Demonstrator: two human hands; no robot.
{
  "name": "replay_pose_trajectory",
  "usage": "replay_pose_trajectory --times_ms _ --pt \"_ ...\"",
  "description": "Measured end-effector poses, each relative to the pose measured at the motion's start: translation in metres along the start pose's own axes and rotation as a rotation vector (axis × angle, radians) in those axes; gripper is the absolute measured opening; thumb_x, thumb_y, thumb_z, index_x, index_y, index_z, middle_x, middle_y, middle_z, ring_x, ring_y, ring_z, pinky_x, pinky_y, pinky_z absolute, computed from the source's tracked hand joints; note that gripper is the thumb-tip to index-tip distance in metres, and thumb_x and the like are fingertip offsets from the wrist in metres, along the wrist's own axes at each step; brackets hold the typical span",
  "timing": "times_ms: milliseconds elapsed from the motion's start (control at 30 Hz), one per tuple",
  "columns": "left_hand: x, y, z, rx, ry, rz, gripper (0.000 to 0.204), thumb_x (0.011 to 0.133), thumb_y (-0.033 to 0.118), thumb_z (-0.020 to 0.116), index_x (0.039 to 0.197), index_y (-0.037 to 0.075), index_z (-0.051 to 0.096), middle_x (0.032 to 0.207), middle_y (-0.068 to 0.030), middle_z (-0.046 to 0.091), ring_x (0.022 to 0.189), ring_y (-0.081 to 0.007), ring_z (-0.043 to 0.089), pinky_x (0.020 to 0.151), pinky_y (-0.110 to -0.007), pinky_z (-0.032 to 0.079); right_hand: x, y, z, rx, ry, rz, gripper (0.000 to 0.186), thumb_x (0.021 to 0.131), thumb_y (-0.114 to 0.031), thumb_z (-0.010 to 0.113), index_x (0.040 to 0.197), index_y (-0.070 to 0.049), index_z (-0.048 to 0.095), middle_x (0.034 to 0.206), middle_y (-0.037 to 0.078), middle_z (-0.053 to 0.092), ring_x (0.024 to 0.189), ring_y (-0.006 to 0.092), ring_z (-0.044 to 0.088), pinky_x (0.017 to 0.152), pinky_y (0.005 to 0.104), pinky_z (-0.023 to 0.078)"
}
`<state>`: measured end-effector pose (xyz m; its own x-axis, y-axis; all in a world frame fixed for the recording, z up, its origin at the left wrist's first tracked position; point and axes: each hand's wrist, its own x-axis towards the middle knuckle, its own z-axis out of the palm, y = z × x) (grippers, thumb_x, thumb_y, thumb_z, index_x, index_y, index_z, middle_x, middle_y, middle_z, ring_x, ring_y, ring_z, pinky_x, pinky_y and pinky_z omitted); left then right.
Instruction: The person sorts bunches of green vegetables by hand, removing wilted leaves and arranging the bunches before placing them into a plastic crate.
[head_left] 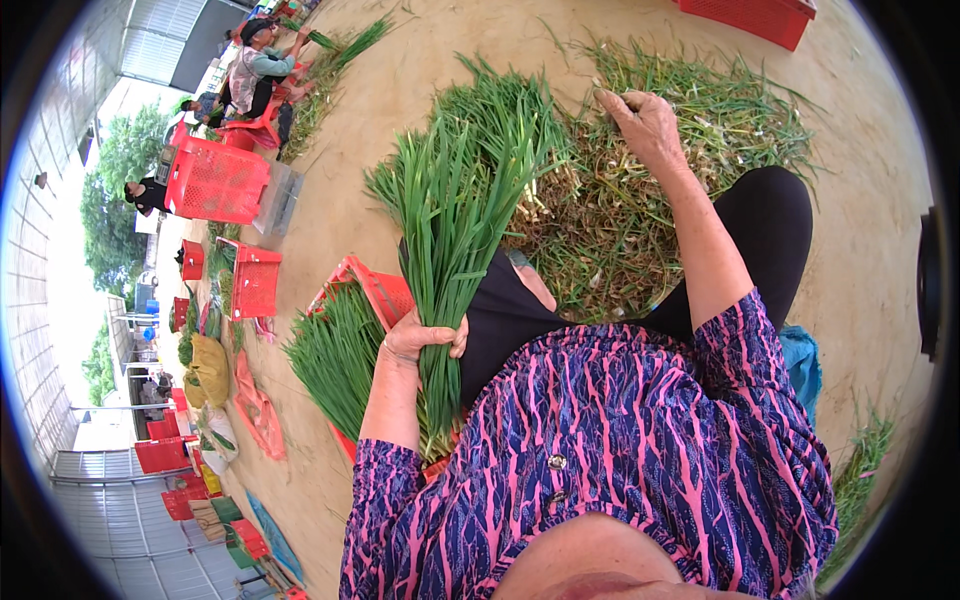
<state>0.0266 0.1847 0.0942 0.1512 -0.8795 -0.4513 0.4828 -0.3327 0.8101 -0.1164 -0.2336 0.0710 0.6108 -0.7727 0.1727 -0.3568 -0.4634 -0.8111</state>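
Observation:
My left hand (425, 342) is closed round an upright bunch of long green leaves (450, 220). Under and left of it a red plastic basket (378, 288) holds more of the same greens (335, 365). My right hand (640, 125) has its fingers curled above a loose pile of green and brown trimmings (625, 250); whatever may be in them is too small to make out. Another heap of greens with pale root ends (510, 110) lies behind the held bunch, partly hidden by it.
A red crate (745, 15) stands at the top right. At left, a co-worker (255, 75) sits holding greens; another person (145, 195) is near red baskets (215, 175), sacks (205, 370) and crates. A blue cloth (800, 370) lies at my right side.

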Motion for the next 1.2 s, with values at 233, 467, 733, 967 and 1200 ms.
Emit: replay_pose_trajectory --times_ms 233,467,733,967,1200 --pt "0.000 0.000 -0.002 -0.052 -0.010 0.030 0.032 0.074 0.013 0.074 0.095 -0.004 0.057 0.074 -0.0128 0.057 0.060 -0.0244 0.059 0.059 -0.039 0.046 -0.046 -0.052 0.007 0.485 -0.151 -0.277 0.016 0.089 -0.015 0.067 0.097 -0.002 0.069 0.077 0.007 0.069 0.065 0.0104 0.058 0.061 0.0282 0.049" --pt "0.005 0.005 0.004 -0.045 -0.018 0.021 0.029 0.074 0.013 0.073 0.091 -0.005 0.058 0.074 -0.0129 0.057 0.060 -0.0244 0.059 0.059 -0.039 0.046 -0.073 -0.068 0.040 0.327 -0.393 -0.316 0.038 0.079 -0.029 0.076 0.102 0.000 0.068 0.068 0.012 0.064 0.061 0.0162 0.058 0.060 0.0327 0.048" --pt "0.004 0.006 0.002 -0.036 -0.036 -0.002 0.028 0.074 0.012 0.073 0.090 -0.005 0.058 0.074 -0.0126 0.058 0.061 -0.0242 0.058 0.059 -0.039 0.046 -0.081 -0.080 0.055 0.733 -0.529 -0.026 0.025 0.077 -0.021 0.080 0.087 0.001 0.072 0.065 0.005 0.065 0.060 0.0075 0.056 0.056 0.0281 0.046" --pt "0.003 0.002 0.000 -0.058 -0.024 0.021 0.029 0.073 0.012 0.073 0.091 -0.005 0.059 0.074 -0.0128 0.058 0.060 -0.0245 0.059 0.058 -0.039 0.046 -0.083 -0.071 0.069 0.897 -0.510 -0.013 0.015 0.079 -0.013 0.078 0.080 0.001 0.071 0.065 0.002 0.064 0.059 0.0043 0.051 0.053 0.0268 0.043" --pt "0.003 -0.002 -0.002 -0.060 -0.012 0.071 0.031 0.072 0.014 0.074 0.089 -0.006 0.057 0.074 -0.0121 0.056 0.059 -0.0245 0.060 0.057 -0.039 0.047 -0.086 -0.067 0.071 0.659 -0.393 -0.190 0.025 0.081 -0.016 0.078 0.072 0.000 0.061 0.057 0.000 0.052 0.055 0.0054 0.045 0.050 0.0264 0.038"
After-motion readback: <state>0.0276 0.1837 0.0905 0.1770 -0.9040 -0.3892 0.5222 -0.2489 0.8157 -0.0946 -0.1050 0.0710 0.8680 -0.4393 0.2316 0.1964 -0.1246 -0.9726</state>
